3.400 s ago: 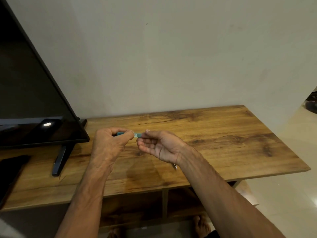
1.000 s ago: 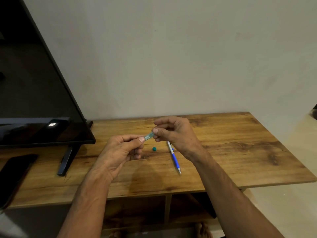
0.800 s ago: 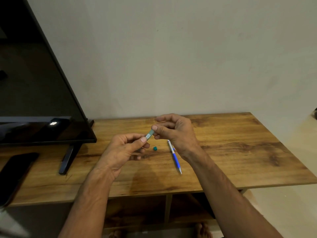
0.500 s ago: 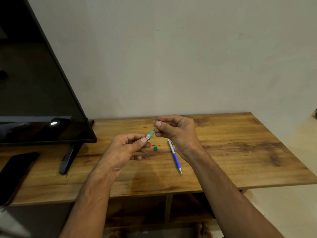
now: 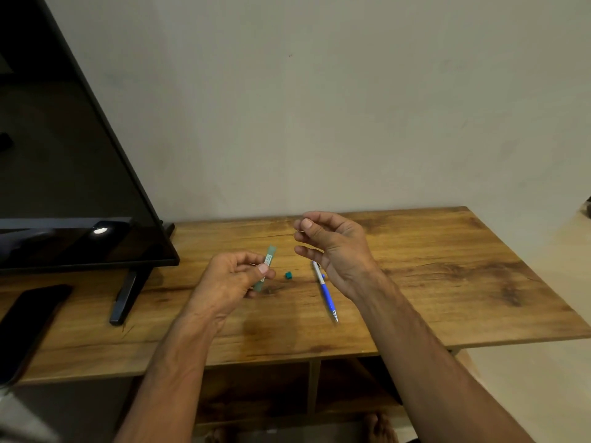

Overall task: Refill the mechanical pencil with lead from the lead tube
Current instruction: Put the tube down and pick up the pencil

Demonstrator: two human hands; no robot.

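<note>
Plain pale wall behind a long wooden worktop (image 5: 463,282). Large dark television (image 5: 64,187) standing far left, dark phone (image 5: 28,318) lying near left. Left hand (image 5: 230,279) near centre, fingers clamped on the lead tube (image 5: 267,263), open end tilted up and to the right. Right hand (image 5: 332,247) raised just right of the tube, thumb and forefinger pinched together, probably on a single lead, too fine to confirm. Blue mechanical pencil (image 5: 326,294) flat on the worktop below the right hand, tip toward the near edge. Tiny teal cap (image 5: 288,275) lying between tube and pencil.

Best handled with a light pinch and a straight pull, to spare a brittle lead. Broad stretch of worktop to the right for moving. Near edge not far beyond the pencil tip, so no nudging pencil or cap that way.
</note>
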